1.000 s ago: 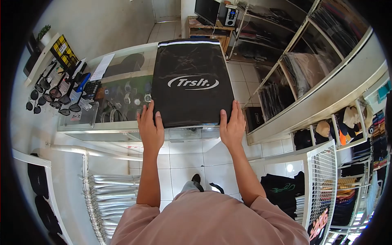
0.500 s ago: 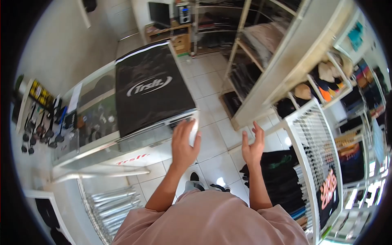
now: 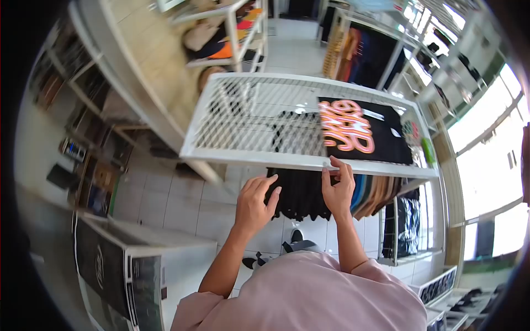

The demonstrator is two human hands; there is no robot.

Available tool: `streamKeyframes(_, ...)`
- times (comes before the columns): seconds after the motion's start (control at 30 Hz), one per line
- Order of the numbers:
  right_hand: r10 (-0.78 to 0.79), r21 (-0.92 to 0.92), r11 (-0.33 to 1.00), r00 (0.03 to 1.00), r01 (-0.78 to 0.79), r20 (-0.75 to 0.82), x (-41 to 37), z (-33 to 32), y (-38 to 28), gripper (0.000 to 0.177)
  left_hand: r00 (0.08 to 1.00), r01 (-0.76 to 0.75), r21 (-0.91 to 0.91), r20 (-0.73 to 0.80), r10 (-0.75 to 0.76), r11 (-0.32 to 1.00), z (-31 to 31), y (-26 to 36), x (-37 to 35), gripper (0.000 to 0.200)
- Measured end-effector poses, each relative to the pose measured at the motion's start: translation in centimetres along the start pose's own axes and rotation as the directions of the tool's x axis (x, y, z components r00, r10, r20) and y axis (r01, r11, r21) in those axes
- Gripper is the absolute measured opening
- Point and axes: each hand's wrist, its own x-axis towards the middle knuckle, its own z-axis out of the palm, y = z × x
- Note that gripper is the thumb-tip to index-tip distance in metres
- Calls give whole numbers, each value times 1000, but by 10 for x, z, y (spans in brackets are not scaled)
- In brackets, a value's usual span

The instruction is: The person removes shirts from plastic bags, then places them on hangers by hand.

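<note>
In front of me stands a white clothes rack [image 3: 306,161] with a mesh top. A folded black T-shirt [image 3: 393,146] with large pink lettering lies on the right half of the mesh. Black garments [image 3: 301,193] hang close together underneath, with blue and brown garments [image 3: 375,194] to their right. My left hand [image 3: 255,203] is empty, its thumb and fingers apart, close to the left end of the black garments. My right hand [image 3: 339,190] holds nothing; its fingertips are right at the rack's front rail, thumb and forefinger apart.
A display counter [image 3: 165,234] with a black printed sheet is at lower left. The beige pillar [image 3: 146,66] rises left of the rack. Caps [image 3: 212,41] fill a white shelf behind, and another garment rack [image 3: 361,52] is farther back. Bright windows [image 3: 488,165] line the right.
My view has swung right, from the glass counter to the white rack, which is now straight ahead. Both hands came along, the right one now at the front rail.
</note>
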Motion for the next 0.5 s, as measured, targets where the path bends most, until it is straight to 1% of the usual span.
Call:
streamKeyframes(0.07,3,-39,999,998,-5,-60,17,-22,26,35,992,-99,6,76,98,995,36,7,40,27)
streamKeyframes(0.1,20,-56,998,995,-26,-98,31,-40,46,36,981,-154,6,123,152,988,66,16,69,28)
streamKeyframes(0.13,23,-70,997,993,-32,-115,39,-47,52,37,978,-142,-11,156,142,990,79,25,85,30)
streamKeyframes(0.23,142,-23,989,989,-143,-28,56,-69,50,40,949,-224,-36,218,227,974,112,37,122,29)
streamKeyframes(0.27,128,-5,992,991,-128,-24,58,-73,53,41,946,-242,-6,220,238,970,123,36,128,27)
streamKeyframes(0.37,242,46,968,967,-246,80,52,-85,58,42,920,-288,25,284,269,957,138,25,137,25)
streamKeyframes(0.4,231,55,970,969,-236,89,48,-88,63,44,923,-264,43,301,240,964,138,29,139,22)
streamKeyframes(0.43,272,100,955,959,-279,78,43,-90,63,44,926,-287,56,273,262,956,138,32,140,19)
streamKeyframes(0.5,342,189,918,938,-348,65,38,-93,62,45,933,-265,115,283,224,958,132,41,139,16)
